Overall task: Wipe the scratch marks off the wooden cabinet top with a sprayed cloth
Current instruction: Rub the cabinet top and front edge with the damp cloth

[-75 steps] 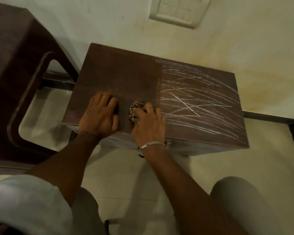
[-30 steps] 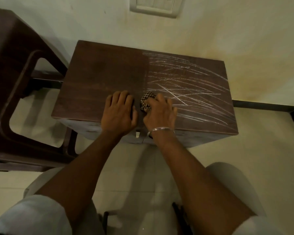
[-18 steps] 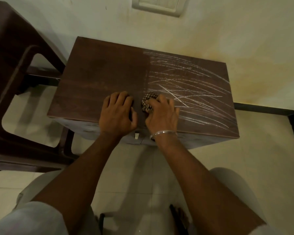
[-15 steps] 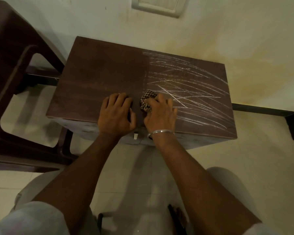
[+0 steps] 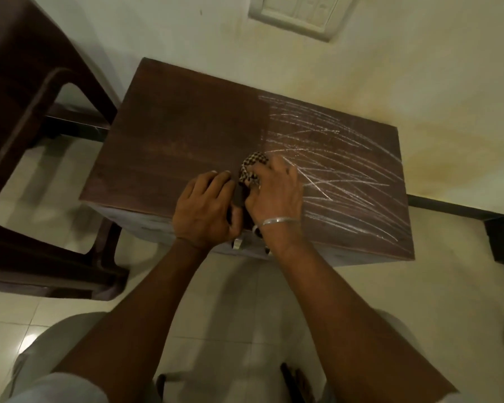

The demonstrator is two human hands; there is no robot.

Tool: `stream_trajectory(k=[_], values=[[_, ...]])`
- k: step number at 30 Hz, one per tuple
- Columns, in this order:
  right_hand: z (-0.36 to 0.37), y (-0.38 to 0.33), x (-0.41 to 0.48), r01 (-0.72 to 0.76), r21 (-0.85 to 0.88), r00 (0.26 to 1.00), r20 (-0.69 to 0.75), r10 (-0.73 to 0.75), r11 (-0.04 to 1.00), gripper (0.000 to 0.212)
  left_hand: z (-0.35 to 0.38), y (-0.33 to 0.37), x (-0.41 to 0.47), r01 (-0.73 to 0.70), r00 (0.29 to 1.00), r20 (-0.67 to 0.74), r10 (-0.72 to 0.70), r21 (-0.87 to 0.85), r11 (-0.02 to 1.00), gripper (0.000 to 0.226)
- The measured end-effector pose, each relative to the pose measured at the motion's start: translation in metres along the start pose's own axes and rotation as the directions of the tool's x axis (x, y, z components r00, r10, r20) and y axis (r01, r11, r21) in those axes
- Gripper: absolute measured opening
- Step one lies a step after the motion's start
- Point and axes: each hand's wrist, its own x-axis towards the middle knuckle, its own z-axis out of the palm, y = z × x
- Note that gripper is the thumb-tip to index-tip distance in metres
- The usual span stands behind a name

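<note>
head view, steeply down (close), cabinet top (image 5: 186, 135)

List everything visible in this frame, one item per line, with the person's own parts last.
cabinet top: one, dark brown wood, centre, against the wall
scratch marks: many, white, right half of the top
cloth: one, black-and-white checked, bunched under the right fingers
chair: one, dark brown, left
switch plate: one, white, on the wall
bracelet: one, silver, right wrist
left hand: flat, near front edge
right hand: gripping the cloth

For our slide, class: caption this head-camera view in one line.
Right hand presses a checked cloth onto a half-scratched cabinet top, left hand alongside.
</note>
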Motion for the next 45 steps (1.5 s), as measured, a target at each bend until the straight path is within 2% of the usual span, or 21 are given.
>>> stream_trajectory(k=[4, 11, 18, 22, 26, 33, 40, 45], values=[[0.009, 0.006, -0.028, 0.04, 0.053, 0.998, -0.057, -0.037, 0.998, 0.035, 0.0, 0.001, 0.0, 0.022, 1.0, -0.007, -0.023, -0.009, 1.0, 0.041], [0.011, -0.003, 0.033, 0.015, 0.072, 0.998, -0.059, -0.011, 0.997, 0.032, -0.003, 0.001, 0.001, 0.033, 0.999, 0.023, -0.033, -0.015, 0.999, 0.048], [0.016, 0.003, -0.007, 0.027, 0.077, 0.994, -0.106, -0.019, 0.997, 0.032, -0.003, 0.001, 0.001, 0.039, 0.998, 0.043, -0.038, -0.033, 0.999, 0.049], [0.016, -0.001, 0.027, -0.009, 0.061, 0.993, -0.113, 0.016, 0.998, 0.03, -0.001, 0.001, 0.001, 0.055, 0.996, 0.067, -0.053, -0.035, 0.998, 0.048], [0.01, -0.004, 0.066, -0.054, 0.064, 0.996, -0.074, 0.059, 0.997, 0.029, 0.0, 0.0, 0.0, 0.041, 0.998, 0.043, -0.04, -0.024, 0.999, 0.048], [0.02, 0.005, 0.02, -0.013, 0.06, 0.99, -0.14, 0.022, 0.998, 0.028, 0.004, 0.0, 0.0, 0.044, 0.999, 0.003, -0.043, -0.032, 0.999, 0.047], [0.011, -0.003, 0.083, -0.076, 0.063, 0.994, -0.074, 0.081, 0.995, 0.031, 0.005, -0.001, -0.001, 0.033, 0.999, -0.022, -0.034, -0.013, 0.999, 0.047], [0.02, 0.004, 0.047, -0.029, 0.108, 0.989, -0.138, 0.044, 0.994, 0.031, 0.005, -0.001, -0.002, 0.035, 0.999, -0.038, -0.036, -0.016, 0.999, 0.048]])
